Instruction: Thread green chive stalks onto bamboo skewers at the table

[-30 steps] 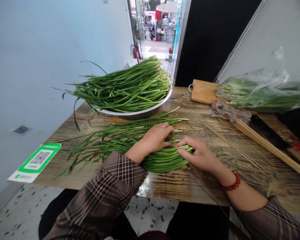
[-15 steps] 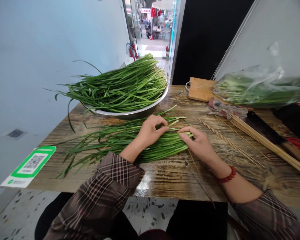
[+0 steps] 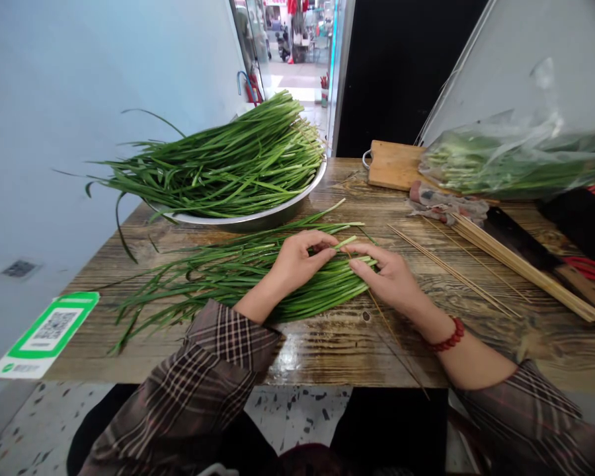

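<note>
Long green chives [image 3: 228, 264] lie spread on the wooden table, pale stem ends to the right. My left hand [image 3: 302, 261] rests over them, thumb and forefinger pinched on a chive stem. Close beside it, my right hand [image 3: 384, 274] has its fingertips at the pale stem ends, with the forefinger near my left fingertips; what it pinches is too small to tell. A thin skewer [image 3: 387, 324] lies below my right hand, its upper end by the stems. Behind, a metal basin [image 3: 258, 220] holds a large heap of chives [image 3: 218, 165].
Thin skewers [image 3: 451, 271], a skewer bundle [image 3: 525, 268] and a knife [image 3: 520, 241] lie at the right. Behind them are a cutting board [image 3: 394, 164] and a plastic bag of greens [image 3: 520, 162]. A green code card [image 3: 49, 330] sits at the left corner.
My right hand has moved slightly left, bringing its forefinger next to my left fingertips. The whole view has shifted a little.
</note>
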`<state>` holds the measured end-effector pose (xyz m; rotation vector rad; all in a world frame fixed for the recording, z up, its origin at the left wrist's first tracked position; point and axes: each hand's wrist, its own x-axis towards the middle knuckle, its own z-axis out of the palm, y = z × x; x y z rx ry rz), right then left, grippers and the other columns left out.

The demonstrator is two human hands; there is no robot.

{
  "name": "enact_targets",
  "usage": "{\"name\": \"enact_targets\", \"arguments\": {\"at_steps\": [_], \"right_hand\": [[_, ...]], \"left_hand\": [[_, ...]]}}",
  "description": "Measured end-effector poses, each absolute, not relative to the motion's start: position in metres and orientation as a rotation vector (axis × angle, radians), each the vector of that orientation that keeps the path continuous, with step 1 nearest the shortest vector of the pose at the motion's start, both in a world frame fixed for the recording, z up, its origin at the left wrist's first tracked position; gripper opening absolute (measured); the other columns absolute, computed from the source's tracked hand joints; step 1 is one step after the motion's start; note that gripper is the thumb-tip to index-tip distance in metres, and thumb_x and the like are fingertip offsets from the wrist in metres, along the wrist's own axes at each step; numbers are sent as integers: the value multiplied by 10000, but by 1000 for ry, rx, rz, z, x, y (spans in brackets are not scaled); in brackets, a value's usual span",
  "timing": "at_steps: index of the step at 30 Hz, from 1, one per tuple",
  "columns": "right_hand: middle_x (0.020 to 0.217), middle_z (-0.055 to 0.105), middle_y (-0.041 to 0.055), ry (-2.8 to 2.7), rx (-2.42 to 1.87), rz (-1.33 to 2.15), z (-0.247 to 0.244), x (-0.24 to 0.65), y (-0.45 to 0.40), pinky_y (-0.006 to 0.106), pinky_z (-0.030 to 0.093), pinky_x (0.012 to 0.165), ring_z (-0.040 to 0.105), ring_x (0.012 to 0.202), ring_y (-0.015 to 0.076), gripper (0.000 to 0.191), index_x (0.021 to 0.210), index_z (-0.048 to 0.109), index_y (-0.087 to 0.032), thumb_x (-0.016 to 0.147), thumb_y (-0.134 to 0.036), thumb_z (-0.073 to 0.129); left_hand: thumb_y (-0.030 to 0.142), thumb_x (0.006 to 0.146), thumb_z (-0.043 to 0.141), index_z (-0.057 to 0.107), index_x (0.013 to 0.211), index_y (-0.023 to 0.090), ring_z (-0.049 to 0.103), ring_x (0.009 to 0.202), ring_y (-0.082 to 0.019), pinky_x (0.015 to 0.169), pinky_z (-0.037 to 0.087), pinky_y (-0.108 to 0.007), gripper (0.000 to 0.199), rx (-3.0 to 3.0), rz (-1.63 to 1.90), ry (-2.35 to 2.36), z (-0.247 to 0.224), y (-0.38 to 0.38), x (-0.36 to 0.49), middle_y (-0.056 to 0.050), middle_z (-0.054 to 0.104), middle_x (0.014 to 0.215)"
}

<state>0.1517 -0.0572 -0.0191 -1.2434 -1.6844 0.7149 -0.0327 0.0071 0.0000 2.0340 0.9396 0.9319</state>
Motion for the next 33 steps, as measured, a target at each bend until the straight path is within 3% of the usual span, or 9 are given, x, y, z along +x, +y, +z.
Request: {"name": "enact_targets", "arguments": {"at_steps": [20,28,33], "right_hand": [[1139,714,42,-1659,-1266,763,-18,150,-58,404,498,961,668,1047,216,315,1126,702,-240,843,-262,565],[1050,735,40,-1665,-1300,742,-19,150,-57,377,517,887,680,953,211,269,1062,704,-228,834,-272,566],[985,705,54,-1648,-1343,686,-19,149,-58,326,512,783,657,801,175,447,1282,531,-193,847,-291,571]], "left_hand": [[185,797,627,707,808,181,549,725,-141,719,424,-277,81,2145,1003,919,1,8,-34,-11,637,716],[177,805,626,696,798,186,550,755,-154,745,411,-291,70,2250,992,863,1,8,-34,-16,655,732],[152,796,630,688,797,178,544,756,-157,746,411,-294,63,2278,965,842,-4,5,-31,-19,653,731]]}}
